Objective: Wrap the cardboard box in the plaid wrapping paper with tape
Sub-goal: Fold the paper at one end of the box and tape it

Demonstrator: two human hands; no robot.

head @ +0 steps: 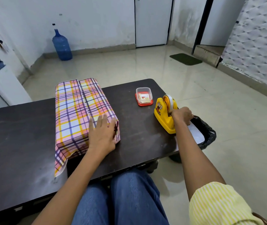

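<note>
The box (74,114) is lying lengthwise on the dark bench (16,135), left of centre, and is covered in plaid paper (61,158). A paper seam is running along its top, and a loose flap is hanging over the bench's near edge. The left grip (102,133) is resting flat on the box's near right corner, fingers straight and slightly spread, pressing the paper down. The right grip (182,115) is curling its fingers over the near end of the yellow tape dispenser (163,116), well apart from the box; whether it is pinching tape cannot be told. A small clear container (144,96) is standing beyond the dispenser. A black bin bag (205,130) is sitting at the bench's right end.
</note>
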